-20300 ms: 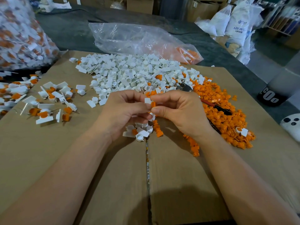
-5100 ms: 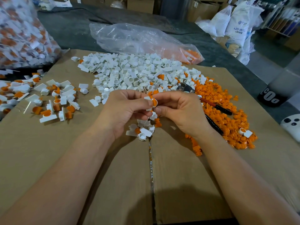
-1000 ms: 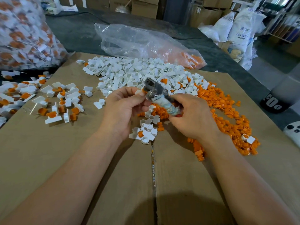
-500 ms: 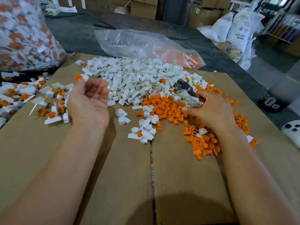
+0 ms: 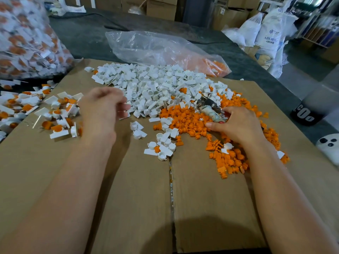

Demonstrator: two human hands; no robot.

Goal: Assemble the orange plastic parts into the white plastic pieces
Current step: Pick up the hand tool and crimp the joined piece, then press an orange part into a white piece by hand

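A big heap of white plastic pieces (image 5: 156, 88) lies at the back of the cardboard sheet (image 5: 128, 198). Loose orange parts (image 5: 190, 121) spread from the middle to the right. My left hand (image 5: 102, 110) hovers blurred at the heap's left edge, fingers loosely curled and holding nothing. My right hand (image 5: 236, 123) rests on the orange parts and grips the pliers (image 5: 211, 110), whose taped handle and metal jaws point up and left. A small cluster of white pieces (image 5: 161, 145) lies between my hands.
Assembled white-and-orange pieces (image 5: 55, 114) are scattered at the left. A full bag of them (image 5: 23, 39) stands behind. A clear bag (image 5: 156, 48) with orange parts lies at the back. A black object (image 5: 304, 114) and a white device (image 5: 330, 145) sit at the right.
My left hand let go of the assembled piece over the left pile and its fingers turned right toward the white heap. My right hand carried the pliers away to the right onto the orange parts.
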